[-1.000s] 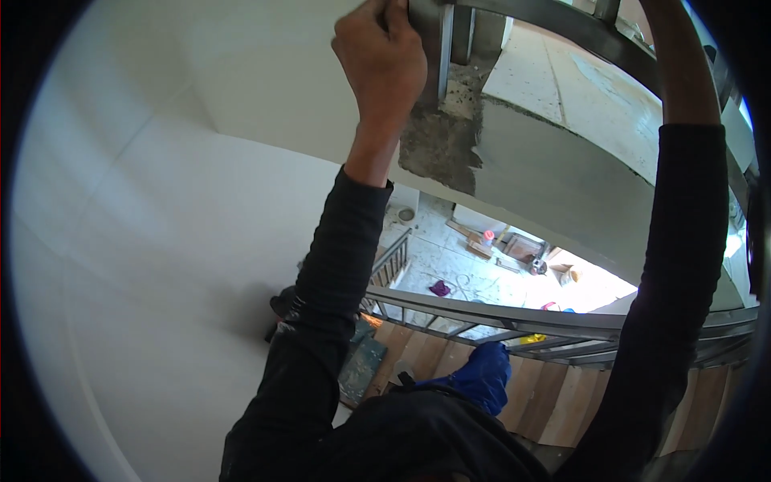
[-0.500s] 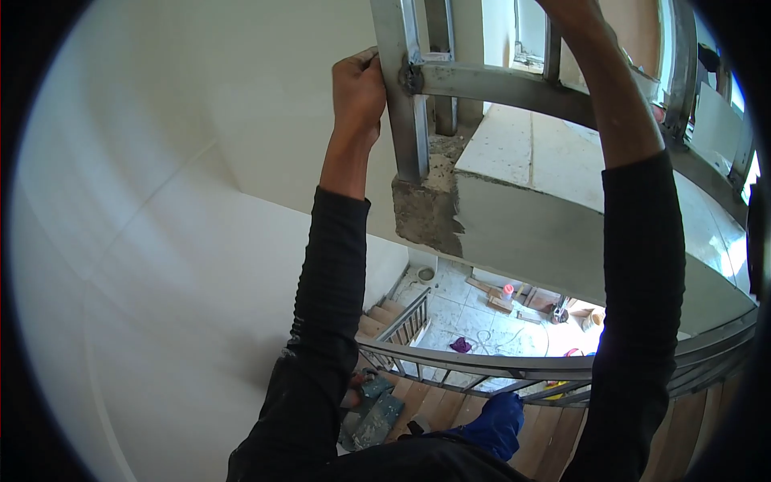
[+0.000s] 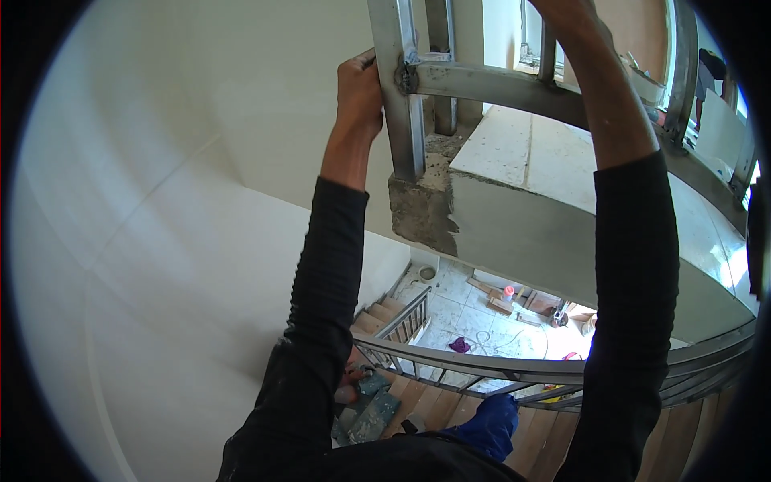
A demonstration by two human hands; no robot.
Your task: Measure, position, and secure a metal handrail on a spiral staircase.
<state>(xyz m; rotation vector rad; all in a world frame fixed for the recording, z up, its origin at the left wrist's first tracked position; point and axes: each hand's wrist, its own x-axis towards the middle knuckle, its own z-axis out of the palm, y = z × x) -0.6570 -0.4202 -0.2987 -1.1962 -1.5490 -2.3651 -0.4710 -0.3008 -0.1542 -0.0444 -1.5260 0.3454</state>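
Observation:
Both my arms reach up and forward in black sleeves. My left hand (image 3: 360,96) is closed on the left edge of an upright square metal post (image 3: 399,120), its fingertips partly hidden by it. A rough, dark weld joins the post to a curved grey metal rail (image 3: 506,87) that runs off to the right. At the top edge, my right hand (image 3: 566,14) is cut off by the frame above the rail, so its fingers do not show. The post's foot stands on a patch of rough cement (image 3: 424,215) at the slab's corner.
A white-tiled slab (image 3: 502,149) lies beyond the rail. Below runs a curved stair railing (image 3: 482,361) beside wooden steps (image 3: 430,402). Scraps and cables lie on the lower tiled floor (image 3: 450,317). A pale wall (image 3: 177,265) fills the left. Another person (image 3: 708,72) is at far right.
The view has shifted slightly. My left hand stays at the post and my right arm has moved a little left. The other person shows more at the far right.

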